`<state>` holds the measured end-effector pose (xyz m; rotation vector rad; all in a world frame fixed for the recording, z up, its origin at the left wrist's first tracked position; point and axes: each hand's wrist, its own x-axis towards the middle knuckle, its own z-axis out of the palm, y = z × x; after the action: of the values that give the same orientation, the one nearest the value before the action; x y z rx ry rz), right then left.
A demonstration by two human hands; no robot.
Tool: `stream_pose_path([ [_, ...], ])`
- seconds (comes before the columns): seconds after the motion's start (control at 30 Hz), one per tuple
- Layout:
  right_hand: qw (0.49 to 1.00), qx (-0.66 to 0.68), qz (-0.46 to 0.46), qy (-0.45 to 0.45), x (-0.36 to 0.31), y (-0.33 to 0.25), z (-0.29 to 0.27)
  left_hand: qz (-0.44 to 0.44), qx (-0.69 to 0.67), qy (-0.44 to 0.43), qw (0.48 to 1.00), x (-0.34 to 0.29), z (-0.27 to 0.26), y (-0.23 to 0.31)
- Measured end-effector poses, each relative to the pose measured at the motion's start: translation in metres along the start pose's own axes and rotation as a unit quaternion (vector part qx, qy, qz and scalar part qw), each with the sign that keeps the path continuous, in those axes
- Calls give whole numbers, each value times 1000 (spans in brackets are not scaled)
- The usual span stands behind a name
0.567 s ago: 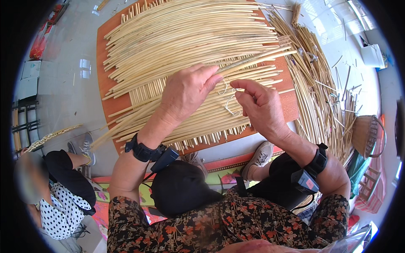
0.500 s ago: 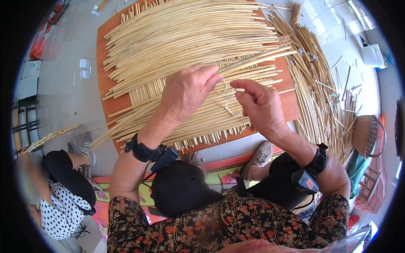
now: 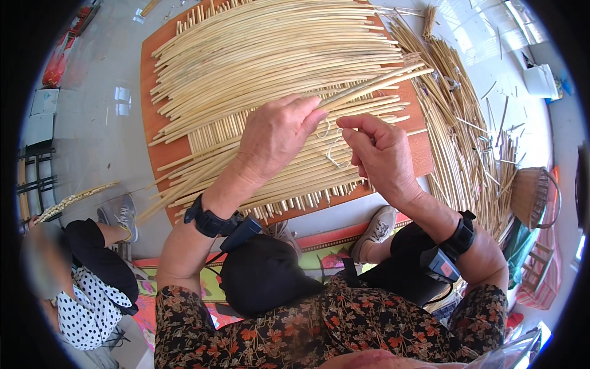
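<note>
My left hand [image 3: 273, 135] is closed around a few pale stalks [image 3: 375, 85], which slant up to the right past its fingertips. Under and beyond them spreads a wide layer of pale yellow stalks [image 3: 270, 61], lying side by side over others that run crosswise. To the right, my right hand [image 3: 384, 154] pinches with thumb and forefinger a thin white string [image 3: 332, 158]. That string loops and curls between the two hands, over the stalks; its end within my fingers is too small to make out.
The stalks lie on a reddish-brown board [image 3: 161, 92]. Loose, darker stalks [image 3: 458, 111] are heaped on the floor at the right, near a woven basket [image 3: 530, 198]. Another person [image 3: 92, 295] sits at the lower left beside a braided strip [image 3: 74, 200].
The held stalks have shifted very slightly, and my right hand has moved a touch with the string. My left hand keeps its grip.
</note>
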<state>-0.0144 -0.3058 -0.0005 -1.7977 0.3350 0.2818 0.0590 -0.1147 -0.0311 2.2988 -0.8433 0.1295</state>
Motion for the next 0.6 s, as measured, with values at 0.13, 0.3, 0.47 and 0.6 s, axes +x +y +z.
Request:
stream_pose_path([
  [0.13, 1000, 8, 2, 6, 0, -2, 0, -7, -10, 7, 1000, 1, 1, 4],
  [0.3, 1000, 21, 21, -6, 3, -5, -1, -2, -6, 19, 1000, -1, 4, 2],
  [0.47, 999, 30, 14, -13, 7, -3, -4, -11, 13, 23, 1000, 0, 1, 6],
  [0.6, 999, 35, 30, -20, 8, -6, -8, -6, 61, 10, 998, 1, -1, 10],
])
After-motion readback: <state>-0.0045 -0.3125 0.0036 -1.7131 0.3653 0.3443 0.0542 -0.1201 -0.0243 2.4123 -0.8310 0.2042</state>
